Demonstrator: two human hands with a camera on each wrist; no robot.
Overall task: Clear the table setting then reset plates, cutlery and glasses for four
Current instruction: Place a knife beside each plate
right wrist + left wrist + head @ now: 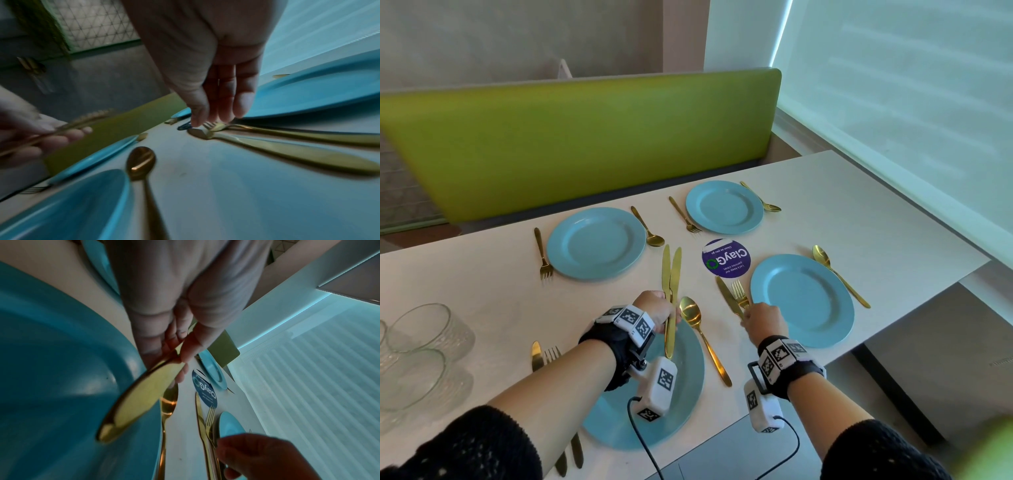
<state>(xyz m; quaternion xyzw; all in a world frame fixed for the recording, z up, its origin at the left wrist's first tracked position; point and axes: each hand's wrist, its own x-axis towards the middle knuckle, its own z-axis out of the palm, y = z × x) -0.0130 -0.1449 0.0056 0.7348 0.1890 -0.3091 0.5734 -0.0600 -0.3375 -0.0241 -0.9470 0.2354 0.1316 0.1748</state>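
From the head view, the left hand [657,308] holds two gold knives [671,274] above the near plate [688,370], its grip closed on their handles, blades pointing far. The right hand [762,317] reaches down to a knife [727,296] and fork [739,294] lying just left of the right plate [804,298] — whether its grip has closed cannot be told here. A spoon [700,329] lies between the hands on the white surface [482,301]. Two more plates [596,243] sit far, glasses [421,342] at the near left.

Left wrist view: fingers [185,353] pinch a knife handle [133,402] over the plate.

Right wrist view: the fingers [226,100] hang straight and loose, tips just over the fork's tines [209,125] — holding nothing.
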